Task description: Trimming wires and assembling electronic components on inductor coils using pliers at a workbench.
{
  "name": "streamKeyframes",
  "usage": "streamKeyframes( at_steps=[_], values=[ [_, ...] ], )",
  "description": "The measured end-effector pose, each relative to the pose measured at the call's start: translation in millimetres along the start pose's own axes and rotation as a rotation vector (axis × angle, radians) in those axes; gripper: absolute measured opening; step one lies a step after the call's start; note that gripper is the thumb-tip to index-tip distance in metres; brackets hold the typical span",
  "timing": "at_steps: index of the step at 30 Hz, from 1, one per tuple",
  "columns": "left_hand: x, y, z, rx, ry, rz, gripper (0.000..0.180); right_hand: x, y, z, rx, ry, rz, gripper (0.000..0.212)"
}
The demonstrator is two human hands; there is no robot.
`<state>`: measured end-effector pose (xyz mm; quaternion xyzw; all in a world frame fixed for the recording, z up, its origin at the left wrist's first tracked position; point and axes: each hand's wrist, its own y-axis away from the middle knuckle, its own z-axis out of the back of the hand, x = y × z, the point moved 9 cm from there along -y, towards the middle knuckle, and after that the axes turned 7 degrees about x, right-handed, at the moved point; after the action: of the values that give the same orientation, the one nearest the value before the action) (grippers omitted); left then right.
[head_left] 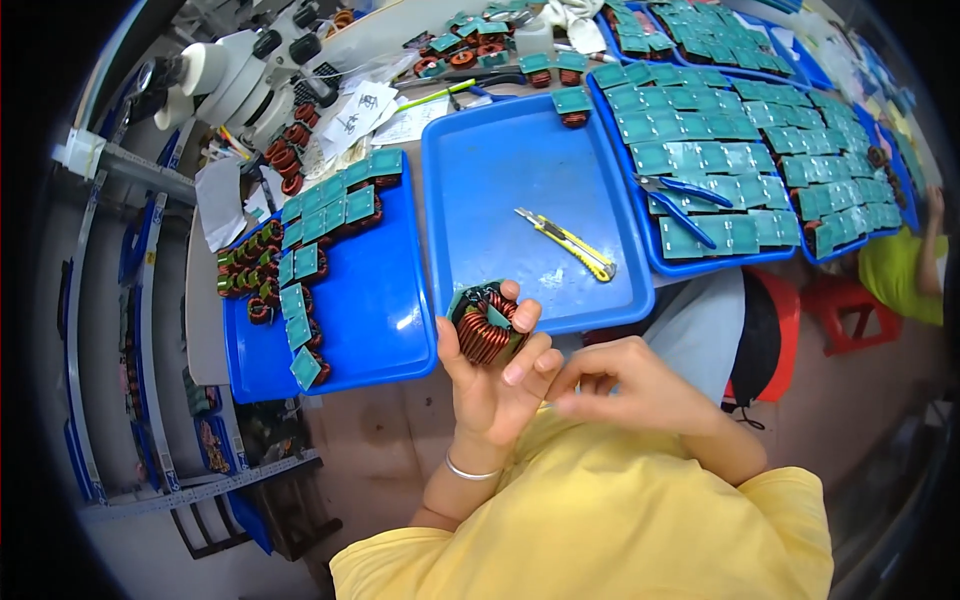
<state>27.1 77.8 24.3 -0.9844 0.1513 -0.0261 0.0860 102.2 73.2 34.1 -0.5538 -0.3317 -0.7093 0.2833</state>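
Observation:
A toroidal coil [484, 336] wound with copper wire, a green circuit board at its top, is gripped upright in the fingers of my left hand [488, 405]. A band circles that wrist. Just to its right, my right hand [635, 385] has its fingers curled together, close to the left fingertips. Whatever those fingers pinch, if anything, cannot be made out. Beyond both hands lies a blue tray [480, 190] holding a yellow utility knife [568, 245] with its blade end pointing up and left. One board-topped coil [573, 107] sits at the tray's far right corner.
At left, another blue tray [375, 345] carries rows of board-topped coils and bare coils. Full trays of green boards [700, 155] stand at right, blue-handled cutters [685, 205] lying on top. A microscope [225, 85], papers [365, 110] and red stools [845, 310] surround the bench. Another person [915, 265] sits far right.

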Motion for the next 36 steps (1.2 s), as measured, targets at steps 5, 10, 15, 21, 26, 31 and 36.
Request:
streamKeyframes(
  at_steps=[5, 10, 15, 21, 26, 31, 36],
  values=[
    [7, -5, 4, 0.005, -0.094, 0.042, 0.053, 1, 22, 33, -0.238, -0.177, 0.119, 0.018],
    [1, -3, 15, -0.069, -0.139, 0.009, 0.054, 1, 71, 81, -0.593, -0.147, 0.197, 0.025],
    [0, -7, 15, -0.064, -0.126, 0.016, 0.053, -51, 167, 146, -0.997, -0.198, 0.195, 0.022],
    [6, -12, 18, -0.08, -0.124, 0.046, 0.053, -145, 359, 204, -1.49, 0.023, -0.207, 0.02],
    [16, -11, 16, -0.104, -0.297, 0.075, 0.051, -320, 620, 221, -1.627, 0.001, -0.496, 0.025],
    [6, -12, 17, -0.09, -0.667, 0.088, 0.054, -305, 696, 135, -1.137, -0.177, 0.494, 0.048],
    [13, -13, -2, -0.18, -1.134, 0.079, 0.068, -205, 484, 231, -1.198, 0.732, -1.292, 0.038]
  ],
)
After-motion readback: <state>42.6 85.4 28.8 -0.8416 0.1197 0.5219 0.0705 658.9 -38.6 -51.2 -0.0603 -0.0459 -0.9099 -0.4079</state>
